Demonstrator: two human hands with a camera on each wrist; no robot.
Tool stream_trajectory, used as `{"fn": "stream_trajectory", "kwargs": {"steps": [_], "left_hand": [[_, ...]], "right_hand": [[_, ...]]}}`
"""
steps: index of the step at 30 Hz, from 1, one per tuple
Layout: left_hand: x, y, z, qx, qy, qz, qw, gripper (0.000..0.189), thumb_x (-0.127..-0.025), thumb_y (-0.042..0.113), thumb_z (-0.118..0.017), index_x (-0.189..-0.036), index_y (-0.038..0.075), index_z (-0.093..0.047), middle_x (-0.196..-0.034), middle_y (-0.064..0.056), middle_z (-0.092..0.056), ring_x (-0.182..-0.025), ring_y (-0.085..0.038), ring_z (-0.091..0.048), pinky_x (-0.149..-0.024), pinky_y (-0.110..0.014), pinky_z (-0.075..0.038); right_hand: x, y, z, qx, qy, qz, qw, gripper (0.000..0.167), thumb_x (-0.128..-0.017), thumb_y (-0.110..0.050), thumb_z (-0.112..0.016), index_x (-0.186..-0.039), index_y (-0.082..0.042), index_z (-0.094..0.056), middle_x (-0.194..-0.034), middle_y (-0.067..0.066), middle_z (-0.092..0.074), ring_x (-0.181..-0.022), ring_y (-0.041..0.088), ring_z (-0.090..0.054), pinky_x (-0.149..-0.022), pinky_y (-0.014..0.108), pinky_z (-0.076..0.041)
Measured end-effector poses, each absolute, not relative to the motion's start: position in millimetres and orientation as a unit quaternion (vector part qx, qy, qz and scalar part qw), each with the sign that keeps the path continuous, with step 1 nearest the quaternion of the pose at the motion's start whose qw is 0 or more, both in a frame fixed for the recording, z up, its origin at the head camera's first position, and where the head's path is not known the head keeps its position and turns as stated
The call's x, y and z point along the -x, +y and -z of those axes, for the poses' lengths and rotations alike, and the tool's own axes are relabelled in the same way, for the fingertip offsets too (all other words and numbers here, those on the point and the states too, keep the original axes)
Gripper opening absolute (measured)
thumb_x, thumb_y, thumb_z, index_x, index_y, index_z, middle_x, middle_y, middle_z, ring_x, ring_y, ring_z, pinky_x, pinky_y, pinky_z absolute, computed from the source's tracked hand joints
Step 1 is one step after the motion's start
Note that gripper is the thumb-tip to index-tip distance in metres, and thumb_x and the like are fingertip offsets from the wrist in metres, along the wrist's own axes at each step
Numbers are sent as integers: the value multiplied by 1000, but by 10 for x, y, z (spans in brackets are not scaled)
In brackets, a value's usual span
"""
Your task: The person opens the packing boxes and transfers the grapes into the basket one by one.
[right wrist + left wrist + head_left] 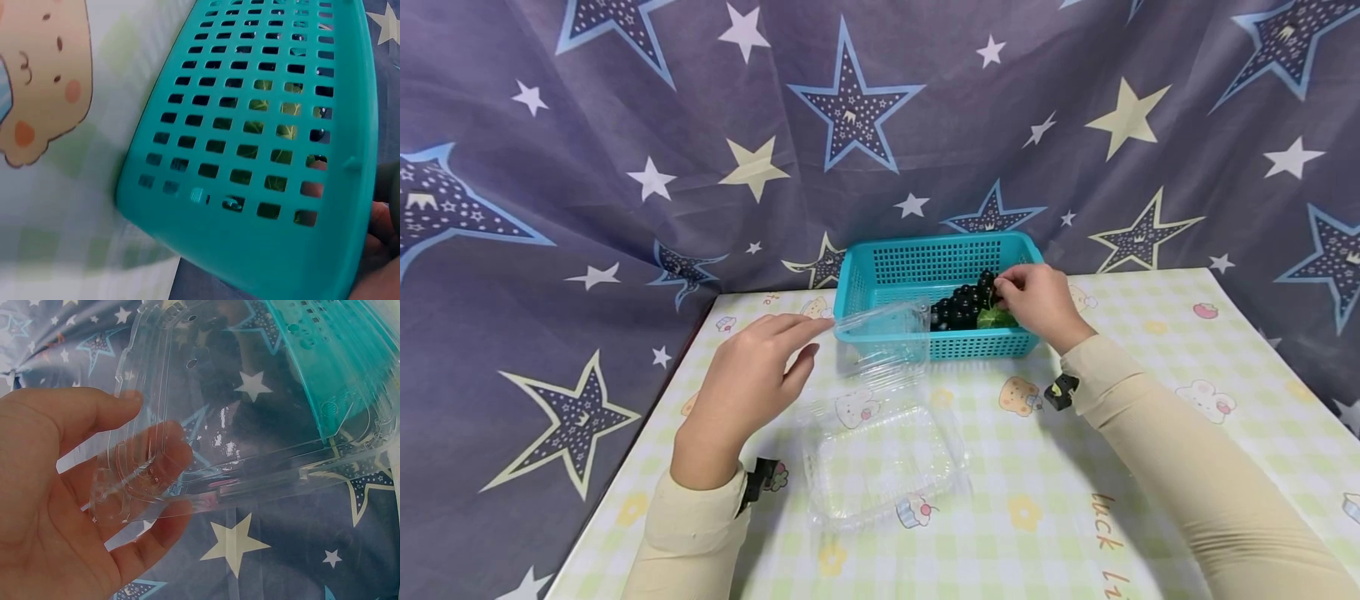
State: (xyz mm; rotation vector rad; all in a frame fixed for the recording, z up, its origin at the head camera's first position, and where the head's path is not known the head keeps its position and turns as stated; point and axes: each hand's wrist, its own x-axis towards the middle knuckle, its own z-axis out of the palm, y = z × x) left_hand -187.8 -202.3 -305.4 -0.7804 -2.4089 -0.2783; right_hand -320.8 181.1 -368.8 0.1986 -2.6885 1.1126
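Note:
A clear plastic clamshell box [887,467] lies on the table with its lid [887,342] raised. My left hand [756,371] reaches the lid's left edge with its index fingertip, thumb held apart. Through the clear lid in the left wrist view, the fingers [169,447] show behind the corner. Inside the turquoise basket [977,344] lies a bunch of black grapes [958,308] with a green leaf [996,317]. My right hand [1041,300] pinches the bunch at its upper right end. From the right wrist, the basket wall mostly hides grapes and hand.
The basket stands at the table's back edge, behind the box. A dark curtain with stars [850,108] hangs just beyond. The raised lid overlaps the basket's front left corner in the head view. A checked cloth [1000,550] with cartoon prints covers the table.

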Motion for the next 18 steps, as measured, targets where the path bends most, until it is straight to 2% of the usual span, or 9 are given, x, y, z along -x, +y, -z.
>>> {"fn": "stream_trajectory", "kwargs": {"steps": [3, 6, 13, 18], "left_hand": [[1877, -2021, 3056, 293, -904, 103, 294, 36, -94, 11, -69, -128, 21, -74, -114, -2, -76, -103, -25, -72, -82, -46, -58], [1878, -2022, 3056, 292, -904, 103, 293, 36, -94, 12, -69, -128, 22, -74, -114, -2, -76, -104, -25, -72, -82, -46, -58], [1876, -2025, 3050, 291, -905, 101, 292, 38, -94, 13, -70, -131, 23, -73, -115, -2, -76, -105, -25, -72, -82, -47, -59], [1877, -2032, 3049, 291, -904, 100, 296, 38, -94, 14, -71, -131, 21, -72, -114, -2, -76, -104, -26, -72, -82, -47, -59]], "right_hand": [[3215, 1830, 3697, -66, -921, -367, 115, 26, -106, -24, -58, -113, -9, -77, -101, 11, -78, -83, 21, -77, -64, 38, -55], [3215, 1842, 3694, -66, -924, -358, 118, 25, -106, -24, -59, -112, -9, -78, -98, 10, -78, -81, 21, -76, -61, 37, -53], [3227, 1875, 3700, -67, -932, -333, 126, 26, -105, -24, -59, -113, -7, -78, -96, 11, -78, -80, 22, -74, -78, 46, -58], [3230, 1895, 3711, -68, -936, -320, 131, 27, -104, -23, -60, -115, -6, -77, -97, 12, -78, -81, 23, -74, -79, 48, -58]]}}
